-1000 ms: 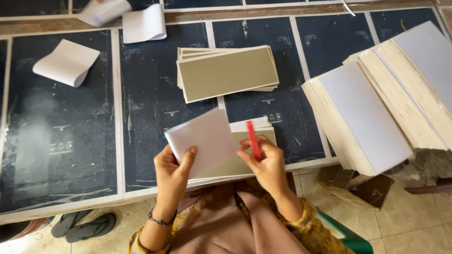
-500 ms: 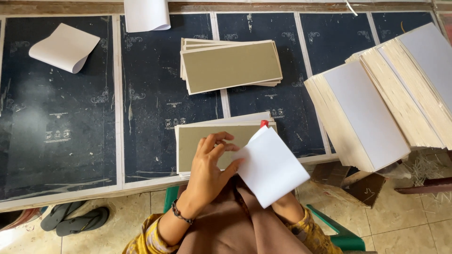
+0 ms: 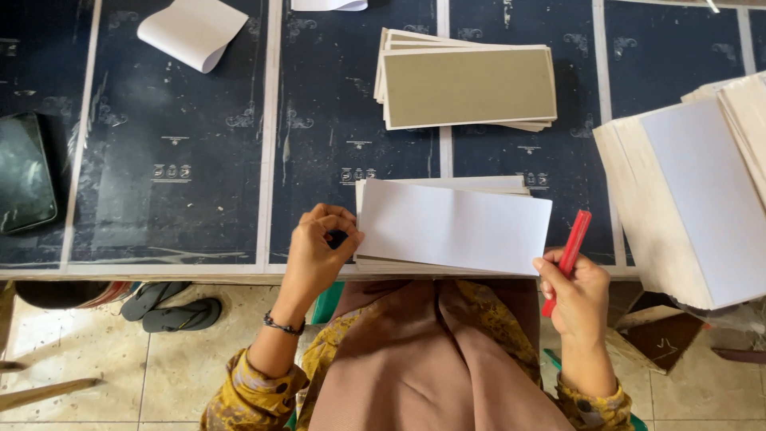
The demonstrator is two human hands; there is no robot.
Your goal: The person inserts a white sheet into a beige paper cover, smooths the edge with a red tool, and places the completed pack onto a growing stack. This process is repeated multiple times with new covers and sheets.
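Observation:
A white sheet of paper (image 3: 455, 226) lies flat on a small stack of boards (image 3: 447, 185) at the table's near edge. My left hand (image 3: 317, 254) rests curled at the sheet's left end, fingers closed around something small and dark that I cannot make out. My right hand (image 3: 576, 297) sits just off the sheet's right corner, gripping a red pen-like tool (image 3: 568, 255) that points up and away.
A second stack of olive-grey boards (image 3: 467, 85) lies farther back. Thick white paper stacks (image 3: 694, 199) stand at the right. A curled white sheet (image 3: 194, 30) lies at the back left, a dark phone (image 3: 24, 172) at the far left. Sandals (image 3: 167, 307) sit on the floor.
The white sheet, held up in both hands a second ago, then swung to the right, now lies flat on the near stack. My left hand has moved to its left end.

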